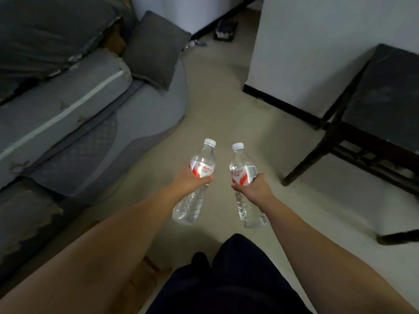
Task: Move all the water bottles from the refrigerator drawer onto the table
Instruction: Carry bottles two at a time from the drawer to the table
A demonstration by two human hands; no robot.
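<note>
You have a water bottle in each hand. Your left hand (194,180) is wrapped around the left bottle (196,184) at its red and white label. Your right hand (254,188) is wrapped around the right bottle (244,186) at its label too. Both grips are closed tight on the bottles, so nothing is loose. The bottles are up in the air over the floor (217,114), tipped with their white caps pointing away from you. The dark table (383,98) is off to your right, well apart from the bottles. The sofa (74,114) is on your left.

The bottles look full, so they will likely feel a bit heavy. The thin plastic will probably squash if you squeeze hard. They may be cold and a little slippery. Holding them around the middle is a good spot. Set them down on their flat bottoms so they do not roll.
</note>
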